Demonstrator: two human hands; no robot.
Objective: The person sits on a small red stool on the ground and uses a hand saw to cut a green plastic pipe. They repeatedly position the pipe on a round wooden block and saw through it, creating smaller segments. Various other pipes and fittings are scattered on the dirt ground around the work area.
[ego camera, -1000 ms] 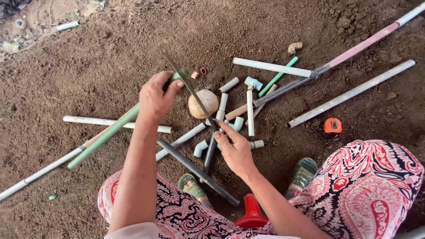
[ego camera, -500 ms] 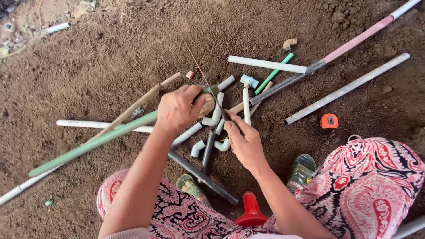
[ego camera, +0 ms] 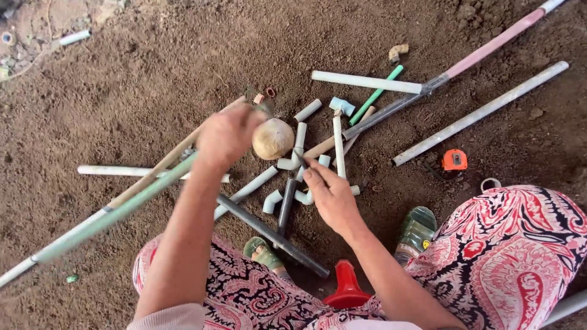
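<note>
Moved: left hand [ego camera: 226, 135] has swung back left, uncovering the round tan ball [ego camera: 273, 139].
Left fingers: clenched round the green pipe [ego camera: 116, 214].
Right hand [ego camera: 329, 197]: fingertips pinch a dark pipe's [ego camera: 287, 205] end.

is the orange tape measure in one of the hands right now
No, the orange tape measure lies on the dirt, apart from both hands, the left hand and the right hand.
</note>
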